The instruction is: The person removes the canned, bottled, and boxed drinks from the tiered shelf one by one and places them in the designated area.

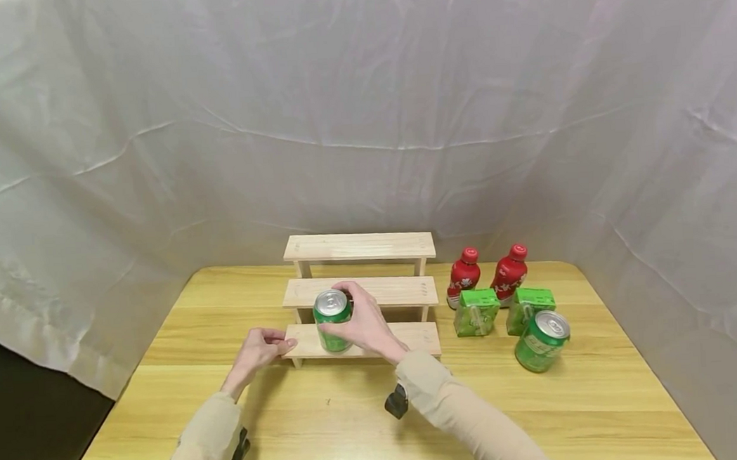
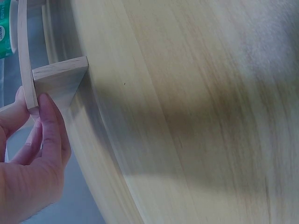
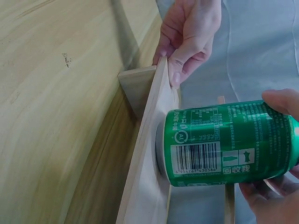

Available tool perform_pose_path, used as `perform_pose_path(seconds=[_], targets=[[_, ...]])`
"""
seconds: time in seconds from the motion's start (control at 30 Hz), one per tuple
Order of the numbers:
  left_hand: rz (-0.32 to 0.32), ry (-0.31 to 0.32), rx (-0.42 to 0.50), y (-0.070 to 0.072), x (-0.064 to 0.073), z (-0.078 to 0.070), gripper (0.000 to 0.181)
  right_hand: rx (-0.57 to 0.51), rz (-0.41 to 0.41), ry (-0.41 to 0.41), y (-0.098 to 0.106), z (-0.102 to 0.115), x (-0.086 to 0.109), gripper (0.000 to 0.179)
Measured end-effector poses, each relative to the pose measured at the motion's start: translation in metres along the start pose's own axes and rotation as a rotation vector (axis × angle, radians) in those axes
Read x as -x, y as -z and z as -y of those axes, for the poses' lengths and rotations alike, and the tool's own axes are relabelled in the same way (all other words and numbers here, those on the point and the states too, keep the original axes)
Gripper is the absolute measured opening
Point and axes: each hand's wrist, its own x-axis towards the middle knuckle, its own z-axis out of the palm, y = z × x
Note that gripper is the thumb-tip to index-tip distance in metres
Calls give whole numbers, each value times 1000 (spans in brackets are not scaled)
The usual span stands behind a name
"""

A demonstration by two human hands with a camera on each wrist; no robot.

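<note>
A green soda can (image 1: 334, 339) stands upright on the lowest step of a three-tier wooden shelf (image 1: 400, 337), left of that step's middle. My right hand (image 1: 368, 326) grips the can from the right, thumb on the near side and fingers round the back. In the right wrist view the can (image 3: 210, 142) shows a barcode, and its base is right at the board. My left hand (image 1: 258, 353) pinches the left end of the lowest step. The left wrist view shows the thumb and fingers of the left hand (image 2: 39, 149) on either face of the board (image 2: 27, 70).
To the shelf's right are two red bottles (image 1: 463, 277), two green drink cartons (image 1: 477, 313) in front of them, and another green can (image 1: 542, 342) nearest me. The shelf's middle step (image 1: 359, 292) and top step (image 1: 357, 245) rise behind. A pale curtain (image 1: 362, 132) surrounds the wooden table (image 1: 330, 429).
</note>
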Motion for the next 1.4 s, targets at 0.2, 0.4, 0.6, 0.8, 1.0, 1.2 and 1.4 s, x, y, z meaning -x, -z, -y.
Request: perform_pose_path(seconds=[0.2,0.4,0.6,0.8,1.0,1.2,1.4], targets=[[2,0,-5,1,-1,2,45,-12,-9,6,8,1,6,64],[10,-13,-1,1,0,1,47,-52,-40,11,26,0,17,64],[23,-30,23,2,0,3,47,-58,-107,6,48,-5,29,66],[26,-37,22,3,1,3,47,-49,-161,6,69,-11,43,67],[18,-27,-1,2,1,1,48,-25,-209,6,96,-19,57,68],[14,-29,-1,2,1,1,47,70,-278,-6,122,-31,74,65],[14,-33,5,2,1,2,47,132,-329,-49,145,-41,89,67]])
